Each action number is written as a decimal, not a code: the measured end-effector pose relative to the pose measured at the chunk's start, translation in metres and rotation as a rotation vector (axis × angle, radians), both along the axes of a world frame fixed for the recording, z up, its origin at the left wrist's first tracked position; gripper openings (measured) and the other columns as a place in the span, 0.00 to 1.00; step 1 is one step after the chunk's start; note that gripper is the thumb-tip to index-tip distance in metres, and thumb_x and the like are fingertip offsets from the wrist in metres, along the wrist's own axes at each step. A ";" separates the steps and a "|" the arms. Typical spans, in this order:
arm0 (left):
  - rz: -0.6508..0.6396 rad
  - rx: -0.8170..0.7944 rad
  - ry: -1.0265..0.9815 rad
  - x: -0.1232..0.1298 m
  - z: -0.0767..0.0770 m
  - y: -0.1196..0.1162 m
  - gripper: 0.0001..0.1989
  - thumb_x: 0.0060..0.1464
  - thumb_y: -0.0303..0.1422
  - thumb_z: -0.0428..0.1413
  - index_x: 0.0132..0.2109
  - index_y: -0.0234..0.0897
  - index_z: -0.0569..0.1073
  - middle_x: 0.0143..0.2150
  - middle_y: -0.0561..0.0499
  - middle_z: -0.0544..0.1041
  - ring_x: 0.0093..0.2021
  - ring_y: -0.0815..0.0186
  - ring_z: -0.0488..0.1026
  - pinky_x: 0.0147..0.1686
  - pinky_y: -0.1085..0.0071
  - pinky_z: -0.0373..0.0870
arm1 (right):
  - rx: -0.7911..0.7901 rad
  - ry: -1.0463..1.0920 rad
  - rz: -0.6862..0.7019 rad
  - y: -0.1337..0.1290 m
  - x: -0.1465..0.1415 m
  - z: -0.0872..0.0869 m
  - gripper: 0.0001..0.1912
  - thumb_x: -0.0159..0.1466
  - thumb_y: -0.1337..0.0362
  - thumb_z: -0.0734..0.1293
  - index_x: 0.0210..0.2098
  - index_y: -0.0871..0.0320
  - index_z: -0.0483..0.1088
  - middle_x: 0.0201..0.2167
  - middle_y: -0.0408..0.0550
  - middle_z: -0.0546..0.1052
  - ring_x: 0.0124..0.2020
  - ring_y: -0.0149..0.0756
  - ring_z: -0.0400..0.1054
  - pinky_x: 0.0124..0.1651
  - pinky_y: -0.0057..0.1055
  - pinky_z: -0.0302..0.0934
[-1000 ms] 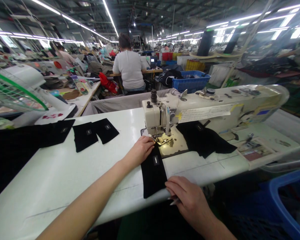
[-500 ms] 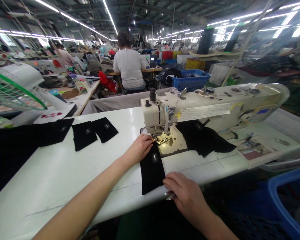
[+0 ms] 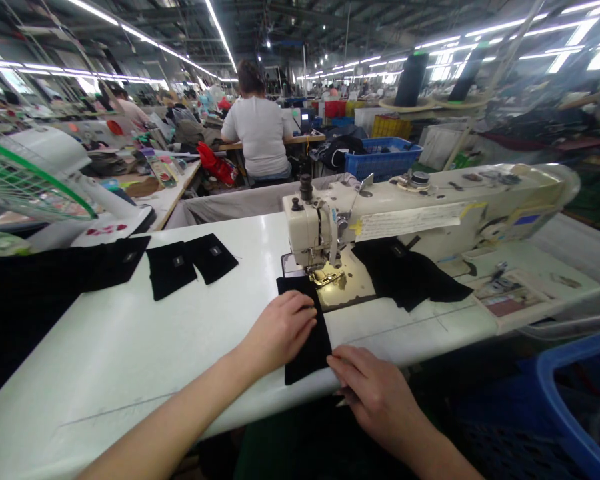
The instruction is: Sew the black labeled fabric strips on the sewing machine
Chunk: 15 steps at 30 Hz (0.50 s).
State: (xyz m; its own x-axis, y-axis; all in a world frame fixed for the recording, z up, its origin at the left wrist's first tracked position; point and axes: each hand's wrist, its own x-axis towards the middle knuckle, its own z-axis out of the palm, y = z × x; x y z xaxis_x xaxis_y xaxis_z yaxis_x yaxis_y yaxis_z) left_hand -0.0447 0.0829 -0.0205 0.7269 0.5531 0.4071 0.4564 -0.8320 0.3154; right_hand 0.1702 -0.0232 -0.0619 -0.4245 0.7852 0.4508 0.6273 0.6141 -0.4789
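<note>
A black fabric piece (image 3: 307, 360) lies on the white sewing table, its far end beside the presser foot (image 3: 327, 277) of the sewing machine (image 3: 380, 207). Bent over the middle of this piece, my left hand (image 3: 285, 330) has its fingertips pressed together on the cloth and covers the small label there. My right hand (image 3: 375, 390) pinches the near right edge of the cloth between thumb and fingers. A small shiny metal tool, mostly hidden, shows under its fingers; its kind is unclear.
Two labelled black pieces (image 3: 173, 267) and a larger black cloth (image 3: 25, 280) lie left. More black pieces (image 3: 405, 273) lie right of the needle, beside a parts tray (image 3: 517, 300). A fan (image 3: 35, 167) stands left, a blue basket (image 3: 545, 380) lower right. A person (image 3: 257, 127) sits ahead.
My left hand has moved from beside the presser foot toward me, onto the label of the black piece. The piece's far end is now uncovered. My right hand has barely moved.
</note>
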 end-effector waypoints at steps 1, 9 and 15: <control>-0.064 -0.059 -0.023 0.001 0.003 -0.016 0.09 0.69 0.28 0.48 0.47 0.33 0.72 0.48 0.44 0.70 0.48 0.54 0.66 0.47 0.56 0.71 | -0.004 -0.006 -0.001 0.000 0.000 0.000 0.22 0.63 0.76 0.55 0.55 0.61 0.65 0.52 0.48 0.66 0.47 0.37 0.61 0.43 0.32 0.59; -0.139 -0.085 0.117 -0.010 -0.002 -0.071 0.16 0.68 0.25 0.41 0.58 0.29 0.65 0.59 0.41 0.66 0.61 0.54 0.60 0.58 0.55 0.70 | -0.017 -0.062 0.018 0.002 0.002 0.000 0.26 0.60 0.76 0.54 0.56 0.60 0.64 0.53 0.48 0.65 0.48 0.38 0.61 0.42 0.34 0.62; -0.153 -0.054 0.096 -0.010 -0.007 -0.060 0.16 0.68 0.26 0.42 0.58 0.29 0.65 0.57 0.41 0.67 0.59 0.54 0.63 0.57 0.56 0.71 | -0.032 -0.095 -0.005 0.008 0.000 0.004 0.26 0.58 0.77 0.56 0.54 0.60 0.67 0.52 0.48 0.66 0.47 0.37 0.61 0.39 0.31 0.60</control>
State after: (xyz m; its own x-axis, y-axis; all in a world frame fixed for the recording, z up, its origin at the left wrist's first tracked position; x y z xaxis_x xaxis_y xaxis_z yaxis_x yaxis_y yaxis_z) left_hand -0.0552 0.0230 -0.0277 0.8382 0.4524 0.3044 0.3560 -0.8769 0.3229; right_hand 0.1707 -0.0156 -0.0575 -0.4603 0.8006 0.3837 0.6737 0.5965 -0.4364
